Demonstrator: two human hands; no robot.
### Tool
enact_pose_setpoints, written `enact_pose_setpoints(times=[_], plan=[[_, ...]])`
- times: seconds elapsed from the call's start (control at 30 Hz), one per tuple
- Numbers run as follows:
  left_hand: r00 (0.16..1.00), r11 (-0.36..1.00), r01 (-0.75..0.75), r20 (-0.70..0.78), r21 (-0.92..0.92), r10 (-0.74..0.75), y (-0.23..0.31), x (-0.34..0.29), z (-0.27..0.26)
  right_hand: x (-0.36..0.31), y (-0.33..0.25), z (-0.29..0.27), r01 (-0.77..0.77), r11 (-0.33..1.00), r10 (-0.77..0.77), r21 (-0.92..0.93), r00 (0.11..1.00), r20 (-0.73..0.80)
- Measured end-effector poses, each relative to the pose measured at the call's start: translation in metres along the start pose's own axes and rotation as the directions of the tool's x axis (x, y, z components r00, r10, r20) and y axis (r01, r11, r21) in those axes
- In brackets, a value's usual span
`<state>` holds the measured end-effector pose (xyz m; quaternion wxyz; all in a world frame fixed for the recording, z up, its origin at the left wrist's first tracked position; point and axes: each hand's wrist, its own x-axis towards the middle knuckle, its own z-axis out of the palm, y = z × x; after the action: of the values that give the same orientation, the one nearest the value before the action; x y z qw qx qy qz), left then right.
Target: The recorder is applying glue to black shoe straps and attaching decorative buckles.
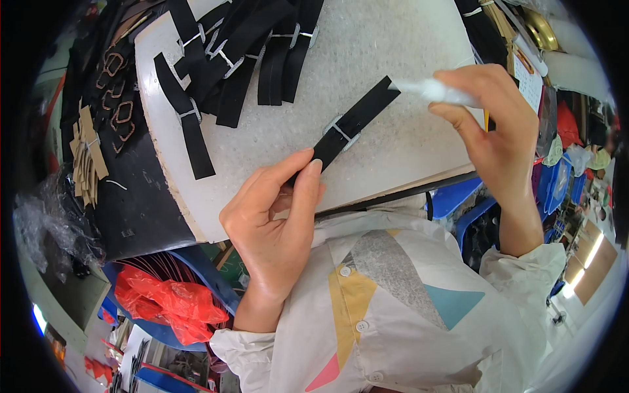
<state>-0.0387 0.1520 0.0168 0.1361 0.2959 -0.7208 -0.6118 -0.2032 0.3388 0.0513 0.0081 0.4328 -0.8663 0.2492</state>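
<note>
strap and bottle over a pale surface [406, 39], seen from the head. the left hand [275, 216] pinches the near end of a black strap [368, 108] between thumb and fingers; the strap slants over the surface, from the near edge towards the right edge, with a silver buckle [352, 142] across its middle. the right hand [495, 118] holds a white bottle [452, 95] between thumb and fingers, nozzle at the strap's free end; whether the two touch cannot be told. a pile [249, 29] of similar buckled straps lies at the far left corner, with one strap along the left edge. beyond that edge are brown strips [88, 154] and, lower, a blue bin [211, 267] holding a red bag [167, 304].
</note>
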Motion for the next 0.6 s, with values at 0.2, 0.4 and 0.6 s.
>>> enact_pose_setpoints(times=[0.2,0.4,0.6], plan=[[0.996,0.995,0.090,0.011,0.039,-0.090,0.013,0.001,-0.006,-0.004,0.036,0.029,-0.219,0.749,0.342,0.625,0.936,-0.083],[1.000,0.993,-0.020,0.023,0.119,0.017,0.004,-0.001,-0.012,0.002,0.033,0.036,-0.184,0.954,0.264,0.235,0.889,-0.375],[0.988,0.949,-0.153,0.067,0.274,0.140,0.008,0.007,-0.011,-0.022,-0.010,0.031,-0.334,0.865,0.400,0.374,0.910,-0.112]])
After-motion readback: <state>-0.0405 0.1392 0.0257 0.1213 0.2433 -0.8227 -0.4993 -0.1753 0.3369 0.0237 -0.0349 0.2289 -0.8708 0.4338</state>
